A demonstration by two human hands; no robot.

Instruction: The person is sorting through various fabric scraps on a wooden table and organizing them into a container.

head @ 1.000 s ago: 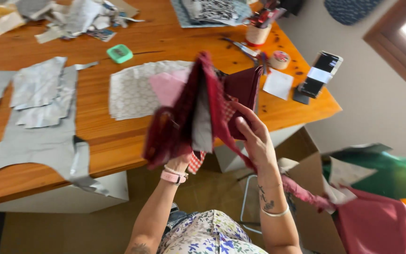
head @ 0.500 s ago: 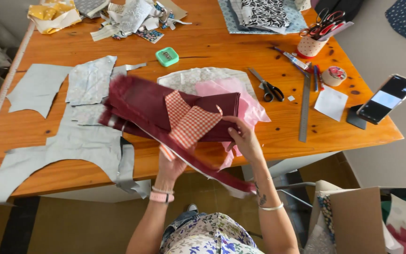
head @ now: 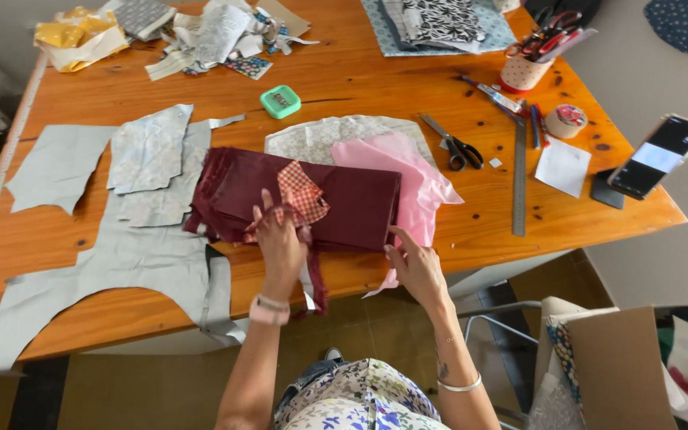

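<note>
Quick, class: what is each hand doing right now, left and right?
Left hand: fingers spread, pressing on the folded maroon fabric beside the red checked scrap, gripping nothing.
Right hand: open, fingertips touching the maroon fabric's near right corner.

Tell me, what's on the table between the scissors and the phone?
In the head view, a metal ruler and a white paper square lie between the black scissors and the phone.

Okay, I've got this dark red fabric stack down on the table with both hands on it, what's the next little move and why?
Probably slide the dark red fabric further onto the table. Its near edge sits at the table edge, and a strip hangs over below your left hand. Your right hand is at the near right corner, and the checked scrap lies loose on top, so push gently.
</note>
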